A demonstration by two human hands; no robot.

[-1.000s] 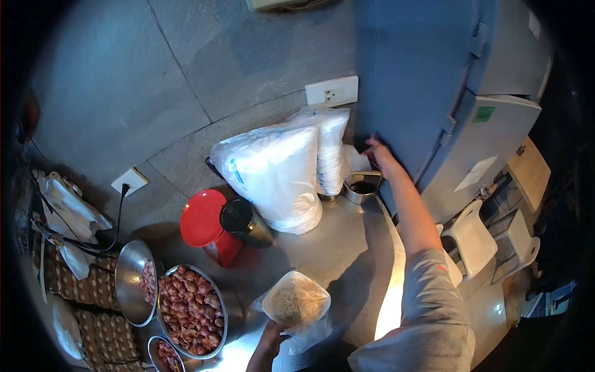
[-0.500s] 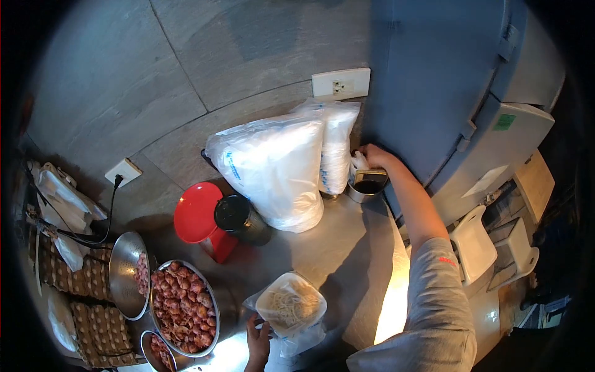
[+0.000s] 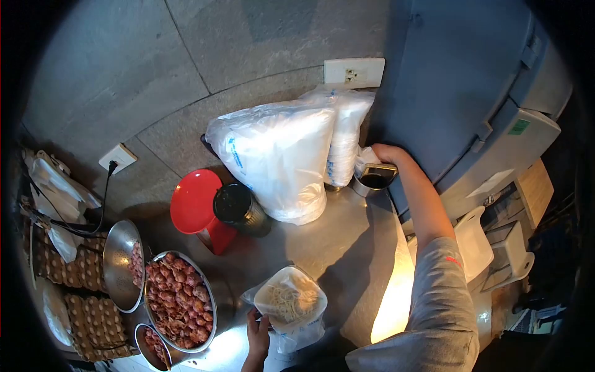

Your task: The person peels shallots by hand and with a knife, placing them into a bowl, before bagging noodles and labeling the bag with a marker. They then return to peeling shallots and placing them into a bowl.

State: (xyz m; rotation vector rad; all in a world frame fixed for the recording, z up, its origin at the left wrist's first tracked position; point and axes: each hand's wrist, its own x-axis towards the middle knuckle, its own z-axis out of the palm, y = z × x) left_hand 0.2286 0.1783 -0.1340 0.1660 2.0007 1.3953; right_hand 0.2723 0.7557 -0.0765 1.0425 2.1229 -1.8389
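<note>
My left hand (image 3: 258, 330) is at the lower left edge of a white square container (image 3: 290, 299) of pale, stringy food, its fingers pinching the clear plastic bag (image 3: 300, 336) around it. At the back right, my right hand (image 3: 385, 154) reaches behind a metal container (image 3: 365, 187) and touches a crumpled white plastic bag (image 3: 364, 160); its fingertips are hidden. A phone-like dark object (image 3: 377, 177) rests at the metal container's mouth. Large bags of white items (image 3: 279, 161) stand just left of it.
A red scale (image 3: 196, 201) and a dark lidded container (image 3: 238, 209) stand centre left. A pot of shallots (image 3: 180, 301), a colander (image 3: 119, 266), a small bowl (image 3: 152, 347) and egg trays (image 3: 96, 322) fill the left. A grey refrigerator (image 3: 458, 93) and white chairs (image 3: 474, 245) are right.
The camera view has shifted slightly. My right hand's fingers have gone further behind the crumpled bag and metal container. My left hand stays at the bagged container.
</note>
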